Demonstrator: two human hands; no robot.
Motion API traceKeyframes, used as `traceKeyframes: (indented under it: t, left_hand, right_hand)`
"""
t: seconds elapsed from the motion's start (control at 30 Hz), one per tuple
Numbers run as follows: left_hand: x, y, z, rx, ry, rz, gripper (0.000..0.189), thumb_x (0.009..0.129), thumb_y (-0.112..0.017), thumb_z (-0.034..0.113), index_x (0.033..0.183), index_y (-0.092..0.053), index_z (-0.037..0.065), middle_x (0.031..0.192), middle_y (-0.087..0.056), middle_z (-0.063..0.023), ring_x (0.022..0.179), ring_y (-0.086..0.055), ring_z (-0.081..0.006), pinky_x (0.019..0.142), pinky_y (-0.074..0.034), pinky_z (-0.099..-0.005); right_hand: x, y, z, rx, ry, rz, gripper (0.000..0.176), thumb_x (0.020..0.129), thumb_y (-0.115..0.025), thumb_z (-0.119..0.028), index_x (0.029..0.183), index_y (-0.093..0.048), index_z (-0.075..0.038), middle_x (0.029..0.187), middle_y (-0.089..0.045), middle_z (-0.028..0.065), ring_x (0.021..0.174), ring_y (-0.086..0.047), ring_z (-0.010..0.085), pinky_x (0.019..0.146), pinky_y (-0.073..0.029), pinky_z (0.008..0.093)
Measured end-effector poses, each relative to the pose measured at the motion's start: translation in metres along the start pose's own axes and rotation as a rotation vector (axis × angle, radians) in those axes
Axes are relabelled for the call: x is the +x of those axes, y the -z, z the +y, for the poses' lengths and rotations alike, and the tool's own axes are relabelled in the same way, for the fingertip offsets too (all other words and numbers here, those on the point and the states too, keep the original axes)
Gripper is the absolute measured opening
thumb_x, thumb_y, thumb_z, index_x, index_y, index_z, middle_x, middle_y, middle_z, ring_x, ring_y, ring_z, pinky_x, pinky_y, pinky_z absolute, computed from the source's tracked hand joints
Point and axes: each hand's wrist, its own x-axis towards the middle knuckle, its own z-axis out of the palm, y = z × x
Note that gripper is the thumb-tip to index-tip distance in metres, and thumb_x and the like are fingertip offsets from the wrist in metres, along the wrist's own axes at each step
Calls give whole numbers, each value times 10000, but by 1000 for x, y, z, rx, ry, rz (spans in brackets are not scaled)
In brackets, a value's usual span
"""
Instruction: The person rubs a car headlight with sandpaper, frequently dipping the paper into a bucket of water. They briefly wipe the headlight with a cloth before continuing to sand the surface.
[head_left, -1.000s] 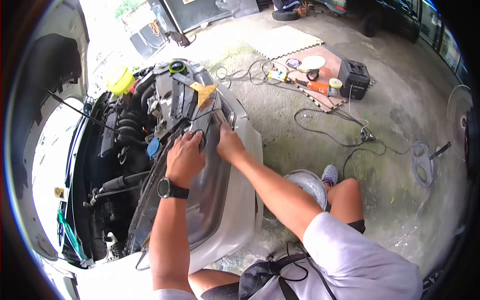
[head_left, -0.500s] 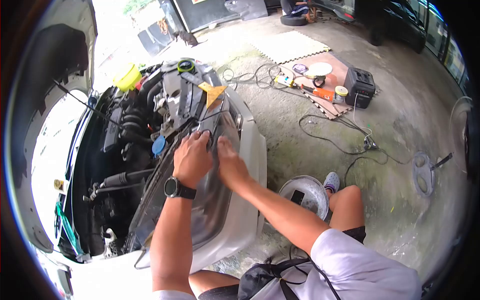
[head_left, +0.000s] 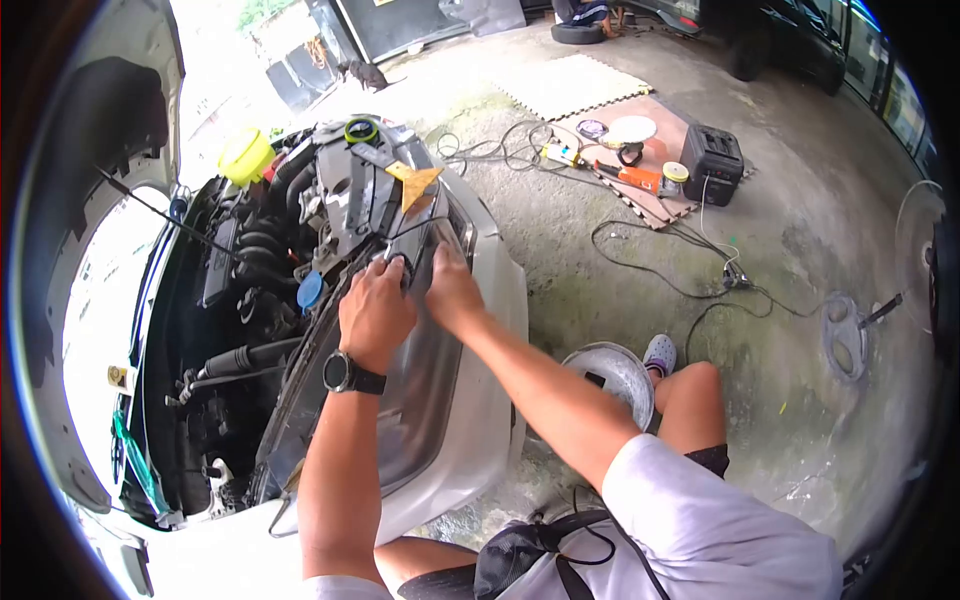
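Observation:
My left hand (head_left: 376, 312), with a dark watch on its wrist, lies over the inner edge of the car's headlight (head_left: 405, 415). Its fingers are curled against a small dark rounded thing (head_left: 404, 270), mostly hidden by the hand. Close beside it, my right hand (head_left: 455, 290) rests on the upper part of the headlight lens, fingers stretched out and held together. Just beyond both hands, a yellow-orange triangular piece (head_left: 420, 187) lies on the car's front panel. A roll of green-rimmed tape (head_left: 361, 130) sits farther along.
The bonnet stands raised over the engine bay with its blue cap (head_left: 310, 290) and yellow funnel (head_left: 245, 157). A basin (head_left: 625, 375) stands by my leg. Cables, an orange power tool (head_left: 638, 178) and a black power box (head_left: 711, 165) lie to the right. Another person sits far back.
My right hand has slid a little farther up the headlight, away from me. The left hand stays in nearly the same place on the car. The whole view has shifted slightly.

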Motion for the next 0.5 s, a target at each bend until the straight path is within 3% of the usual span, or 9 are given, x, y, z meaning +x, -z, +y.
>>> traceKeyframes:
  t: [0.07,0.17,0.23,0.27,0.33,0.4,0.43,0.5]
  left_hand:
    - [0,-2,-1,38,-19,-8,435,862,-652,132,1287,-670,38,1254,-671,-154,1151,-648,-358,940,-557,-462]
    - [1,2,2,40,-36,4,431,863,-653,133,1283,-674,37,1252,-675,-151,1150,-651,-352,936,-557,-460]
    - [-1,-1,-1,65,-71,36,455,852,-659,139,1295,-673,39,1257,-678,-139,1157,-651,-353,949,-554,-451]
    - [-3,-2,0,70,-80,21,455,852,-659,139,1295,-673,39,1257,-678,-139,1157,-651,-353,949,-554,-451]
    - [1,4,3,59,-50,-24,473,840,-659,141,1302,-673,41,1270,-678,-135,1166,-650,-346,959,-551,-447]
    - [2,4,2,78,-54,-10,487,831,-660,139,1309,-673,48,1291,-675,-134,1170,-650,-336,963,-549,-448]
    - [2,4,2,66,-43,-19,501,827,-662,132,1323,-670,59,1328,-664,-144,1177,-648,-354,984,-538,-452]
    - [0,3,2,53,-27,-41,517,823,-665,125,1336,-666,70,1365,-654,-153,1184,-647,-372,1005,-527,-457]
  right_hand:
    - [-32,-23,-2,-121,145,80,628,879,-498,17,1454,-345,217,1488,-405,430,1392,-440,537,1181,-398,462]
    - [-69,-26,9,-161,269,60,636,869,-506,29,1463,-355,201,1504,-382,438,1410,-435,517,1198,-378,452]
    - [-46,-19,29,-20,300,144,618,853,-509,40,1450,-410,162,1392,-496,454,1321,-543,501,1132,-449,462]
    - [-33,-9,29,-14,284,149,618,853,-509,40,1450,-410,162,1392,-496,454,1321,-543,501,1132,-449,462]
    - [-5,16,22,152,-114,3,576,845,-511,36,1416,-474,103,1153,-649,414,1123,-655,513,993,-532,503]
    - [6,19,38,172,-154,173,492,853,-500,18,1342,-557,45,965,-708,342,951,-690,522,882,-553,548]
    - [7,24,42,140,-147,278,433,857,-498,18,1272,-623,17,954,-722,307,936,-696,496,876,-549,546]
    - [-3,26,49,179,-127,217,451,853,-493,25,1275,-651,16,1023,-716,312,1000,-697,469,923,-552,514]
